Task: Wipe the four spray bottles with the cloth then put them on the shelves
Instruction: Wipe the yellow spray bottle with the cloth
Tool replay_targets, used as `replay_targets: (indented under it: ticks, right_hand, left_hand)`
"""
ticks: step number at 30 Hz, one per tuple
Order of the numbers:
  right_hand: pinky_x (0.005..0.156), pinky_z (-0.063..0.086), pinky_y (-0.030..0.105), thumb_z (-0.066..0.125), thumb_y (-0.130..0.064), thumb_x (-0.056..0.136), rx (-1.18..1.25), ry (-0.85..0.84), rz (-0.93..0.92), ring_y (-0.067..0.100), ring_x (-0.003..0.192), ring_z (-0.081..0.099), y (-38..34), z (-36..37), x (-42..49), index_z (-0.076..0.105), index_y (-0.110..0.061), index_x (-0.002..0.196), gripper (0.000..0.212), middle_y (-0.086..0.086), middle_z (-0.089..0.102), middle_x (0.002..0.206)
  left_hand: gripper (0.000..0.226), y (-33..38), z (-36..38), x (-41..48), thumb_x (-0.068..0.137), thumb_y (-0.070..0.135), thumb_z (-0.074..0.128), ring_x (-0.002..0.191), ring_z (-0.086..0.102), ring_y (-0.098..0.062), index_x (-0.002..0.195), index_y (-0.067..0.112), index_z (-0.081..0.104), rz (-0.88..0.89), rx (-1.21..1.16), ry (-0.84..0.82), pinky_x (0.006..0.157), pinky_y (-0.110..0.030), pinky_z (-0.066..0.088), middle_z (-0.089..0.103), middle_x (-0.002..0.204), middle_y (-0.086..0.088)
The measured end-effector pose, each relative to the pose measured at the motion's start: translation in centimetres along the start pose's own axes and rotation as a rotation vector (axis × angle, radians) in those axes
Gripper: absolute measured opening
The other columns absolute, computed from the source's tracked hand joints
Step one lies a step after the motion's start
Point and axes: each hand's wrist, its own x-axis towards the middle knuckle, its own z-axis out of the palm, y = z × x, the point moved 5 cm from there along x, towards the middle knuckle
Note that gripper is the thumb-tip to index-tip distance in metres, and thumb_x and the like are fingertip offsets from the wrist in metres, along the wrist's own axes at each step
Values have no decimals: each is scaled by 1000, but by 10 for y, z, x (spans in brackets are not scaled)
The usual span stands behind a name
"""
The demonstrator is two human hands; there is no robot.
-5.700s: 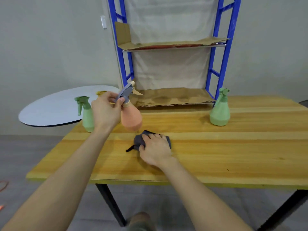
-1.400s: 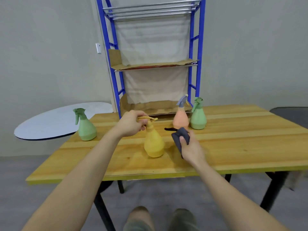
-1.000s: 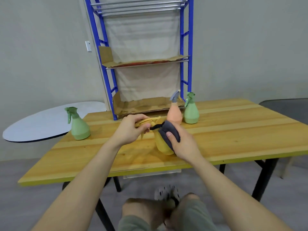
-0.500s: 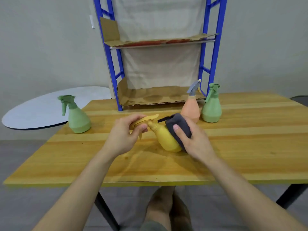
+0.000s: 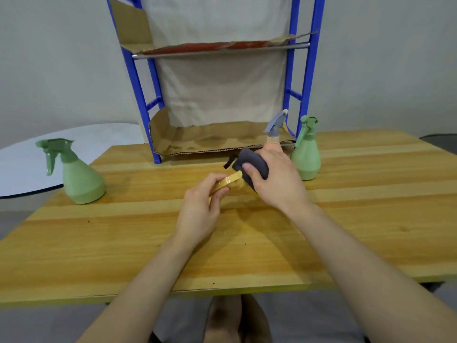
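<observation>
Yellow bottle (image 5: 230, 181) tilted between both hands.

Wooden table (image 5: 346, 219) — two green bottles (image 5: 81, 179), blue shelf rack (image 5: 153, 134).

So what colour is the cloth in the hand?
Dark grey cloth, seen in the head view, held in the right hand.

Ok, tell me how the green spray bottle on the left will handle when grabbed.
The left green spray bottle has a wide flared base, so it probably resists tipping. Its smooth plastic may be slippery. The narrow neck under the trigger looks like the easiest grip.
</observation>
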Motion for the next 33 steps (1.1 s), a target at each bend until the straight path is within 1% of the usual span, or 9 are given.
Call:
replay_targets:
  ticks: [2, 7, 12, 15, 18, 22, 24, 29, 33]
  right_hand:
    - [80, 47, 37, 57, -58, 96, -49, -32, 57, 27, 98, 62, -3, 2, 16, 66, -25, 102, 35, -1, 62, 101]
    - [82, 48, 40, 58, -57, 102, 60, -172, -175, 17, 96, 58, -19, 8, 5, 69, -30, 115, 32, -9, 65, 97]
    - [74, 38, 35, 53, -52, 107, 80, -175, 148, 29, 91, 60, 19, 2, 20, 59, -21, 105, 32, -3, 59, 90]
    - [90, 48, 43, 48, -41, 109, 26, -199, -92, 31, 113, 62, -15, 2, 1, 58, -17, 128, 32, 6, 67, 121]
    - [101, 50, 40, 56, -38, 105, 84, -225, -263, 25, 119, 61, -32, -1, -18, 47, -18, 145, 46, 4, 66, 130]
    - [88, 52, 37, 66, -45, 103, 252, -141, 2, 17, 102, 61, 1, 4, -2, 57, -24, 128, 34, -20, 55, 99]
    - [90, 51, 37, 63, -45, 104, 271, -46, 133, 21, 106, 64, 11, 10, 4, 63, -23, 124, 29, -17, 56, 101]
    - [93, 53, 33, 63, -44, 105, 304, -54, -188, 11, 105, 65, -16, 8, -10, 70, -28, 130, 31, -13, 72, 116]
    - [88, 50, 33, 65, -48, 102, 244, -60, 27, 15, 104, 65, 2, 6, 5, 73, -31, 127, 31, -14, 68, 107]
  left_hand:
    - [22, -3, -2, -2, 105, 10, 66, 96, 70, -8, 125, 19, 68, 14, 19, 18, 87, -33, 57, 74, 105, 11]
    - [31, -5, -19, -15, 102, 0, 67, 109, 69, -10, 129, 14, 69, 73, 118, 76, 95, -32, 57, 73, 118, 6]
    - [29, -1, -14, -13, 101, 2, 64, 109, 68, -15, 130, 7, 69, 100, 172, 106, 95, -30, 57, 72, 119, -1]
    - [26, -2, -21, -16, 104, 5, 60, 102, 64, -10, 129, 5, 66, 72, 210, 163, 94, -17, 51, 69, 114, -1]
    - [25, -7, -23, -18, 107, 10, 57, 100, 67, -16, 130, 4, 64, 36, 211, 174, 91, -25, 54, 69, 112, -2]
    - [26, -2, -17, -16, 107, 7, 59, 107, 67, -22, 131, 3, 66, 69, 222, 142, 95, -35, 56, 71, 117, -8]
    - [26, 2, -16, -16, 105, 3, 62, 108, 67, -22, 131, 4, 67, 99, 240, 146, 96, -33, 55, 72, 117, -9]
    - [23, 5, -21, -18, 107, 4, 60, 103, 65, -18, 129, 2, 67, 154, 211, 166, 93, -26, 52, 71, 114, -8]
    - [26, 14, -11, -18, 104, 0, 62, 108, 67, -24, 130, 2, 69, 244, 233, 57, 95, -39, 57, 71, 116, -10]
